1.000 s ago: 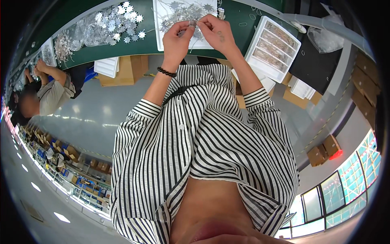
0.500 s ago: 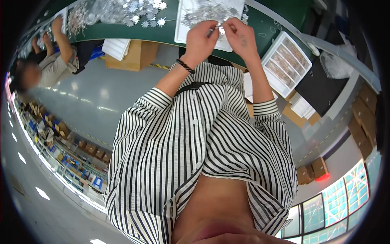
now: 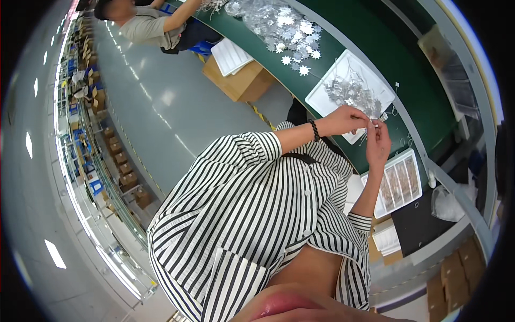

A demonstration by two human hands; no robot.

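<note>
My left hand point(image 3: 346, 121), with a black bracelet at the wrist, and my right hand point(image 3: 379, 144) meet fingertip to fingertip over the near right edge of a white tray point(image 3: 317, 100). Both are closed in a pinch around something small, mostly hidden by the fingers. Inside the tray lies a heap of silver snowflake-shaped pieces point(image 3: 351, 95) with thin strings. More silver snowflakes point(image 3: 303, 37) are spread on the green table, partly in clear plastic.
A compartment tray point(image 3: 416, 169) of brownish strands stands right of my right forearm. Beyond it are a black surface point(image 3: 421, 225) and a clear plastic bag point(image 3: 449, 204). A grey metal rail crosses the table. A cardboard box point(image 3: 244, 83) holds white trays; a co-worker point(image 3: 153, 27) stands far left.
The whole view has turned, so the table and hands sit further right and lower. My hands remain pinched together by the tray. The co-worker's arm still reaches to the table.
</note>
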